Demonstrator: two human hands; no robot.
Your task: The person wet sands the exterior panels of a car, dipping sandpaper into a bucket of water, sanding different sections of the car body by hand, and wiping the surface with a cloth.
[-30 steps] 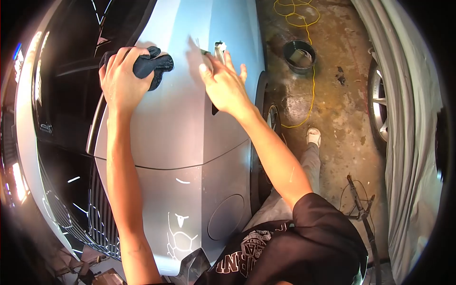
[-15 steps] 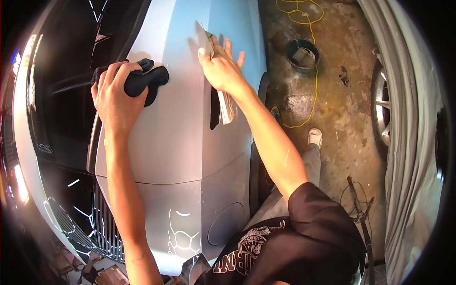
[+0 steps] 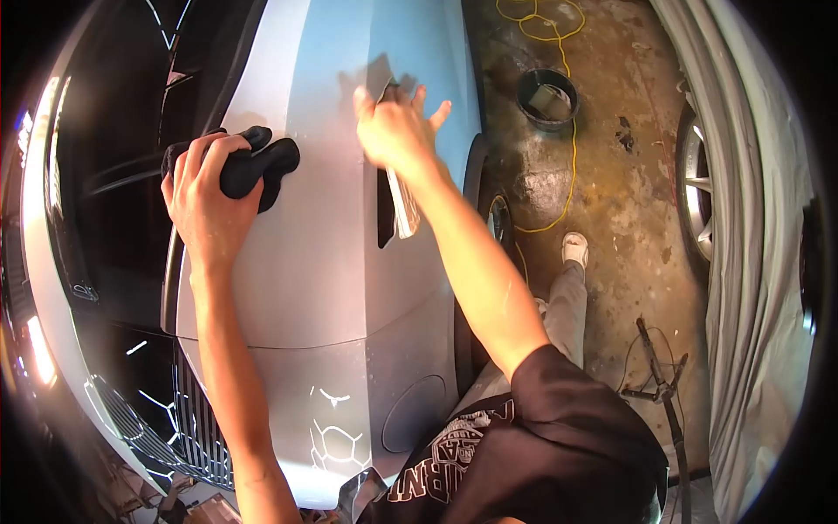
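Note:
A silver-grey car body (image 3: pixel 305 288), bluish toward the top, lies beneath both hands. My left hand (image 3: pixel 207 201) is closed around a bunched black cloth (image 3: pixel 257 170), resting at the edge between the dark window and the painted panel. My right hand (image 3: pixel 397 131) is over the panel, its thumb and outer fingers spread and its middle fingers bent down. A small dark green piece (image 3: pixel 390 86) shows at those fingertips; its shape is mostly hidden. Just below that hand is the door handle (image 3: pixel 404 208), beside a dark recess.
On the floor to the right stand a black bucket (image 3: pixel 548 100) with a block-like item inside and a yellow cord (image 3: pixel 573 175). Farther right are a wheel (image 3: pixel 697 183), a grey cover (image 3: pixel 751 262) and a black stand (image 3: pixel 665 393). A round fuel flap (image 3: pixel 415 412) is low on the car.
My left hand and the black cloth have moved down and slightly left along the car. My right hand has shifted up along the panel relative to the door handle, which now shows below it.

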